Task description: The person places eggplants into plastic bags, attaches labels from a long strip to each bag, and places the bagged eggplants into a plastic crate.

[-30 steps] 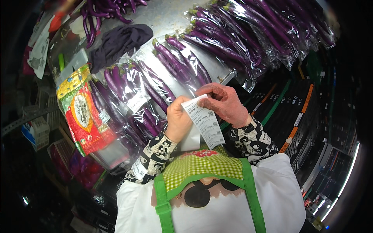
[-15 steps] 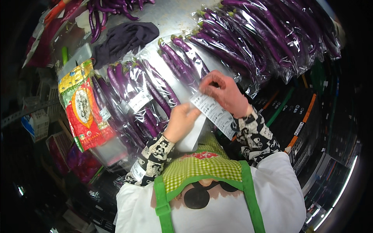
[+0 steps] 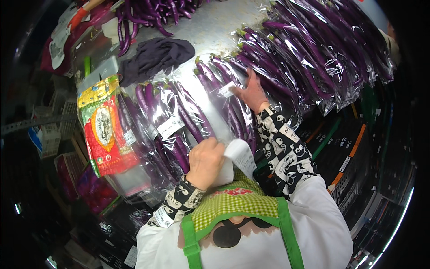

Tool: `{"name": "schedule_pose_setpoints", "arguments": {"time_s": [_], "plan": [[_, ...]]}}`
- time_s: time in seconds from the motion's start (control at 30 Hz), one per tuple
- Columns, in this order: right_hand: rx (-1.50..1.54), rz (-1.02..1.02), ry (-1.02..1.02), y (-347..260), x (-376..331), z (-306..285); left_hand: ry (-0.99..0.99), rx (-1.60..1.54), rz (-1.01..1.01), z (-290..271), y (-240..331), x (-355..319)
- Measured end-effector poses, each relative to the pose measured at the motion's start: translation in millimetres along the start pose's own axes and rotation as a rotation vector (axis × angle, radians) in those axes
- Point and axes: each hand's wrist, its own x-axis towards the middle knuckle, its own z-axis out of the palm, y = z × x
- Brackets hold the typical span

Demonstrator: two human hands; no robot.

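My left hand [image 3: 206,162] is closed on a strip of white printed labels [image 3: 241,156], whose free end curls out to the right of the fist. Farther off, my right hand [image 3: 253,92] lies with fingers stretched and spread over bagged purple eggplants [image 3: 235,117]. Its thumb is at the edge of a small white label [image 3: 227,89] on that clear bag. To the left lie more bagged eggplants [image 3: 190,117], with a white label [image 3: 170,127] stuck on their film.
Many bagged eggplants [image 3: 309,67] are piled at the far right. A dark cloth [image 3: 156,58] and loose eggplants [image 3: 154,11] lie toward the back of the metal table [image 3: 215,22]. At left is a red and yellow printed bag [image 3: 104,127]. Black crates [image 3: 345,148] stand at the right.
My right hand has left the label strip and reached forward onto the bagged eggplants, where a small label now shows. My left hand has moved slightly nearer me, keeping the strip.
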Motion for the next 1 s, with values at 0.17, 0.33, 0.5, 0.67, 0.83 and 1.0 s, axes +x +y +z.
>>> {"name": "schedule_pose_setpoints", "arguments": {"time_s": [0.17,0.33,0.5,0.67,0.83,1.0], "plan": [[0.329,0.106,-0.359,-17,1,-18,0.070,-0.697,0.102,-7,34,-4],[0.030,-0.373,-0.251,-115,7,-49,-0.290,-1.241,0.141,-21,73,-11],[0.450,-0.447,-0.315,-200,-5,-18,-0.290,-1.281,0.338,-29,86,-7],[0.053,-0.524,-0.358,-174,-37,77,-0.342,-1.191,0.345,-30,89,5],[-0.018,-0.515,-0.001,-144,-41,-15,-0.091,-1.156,-0.002,-14,69,-3],[-0.894,-0.344,0.652,-148,-3,-230,0.019,-1.161,-0.117,-4,49,-9]]}}
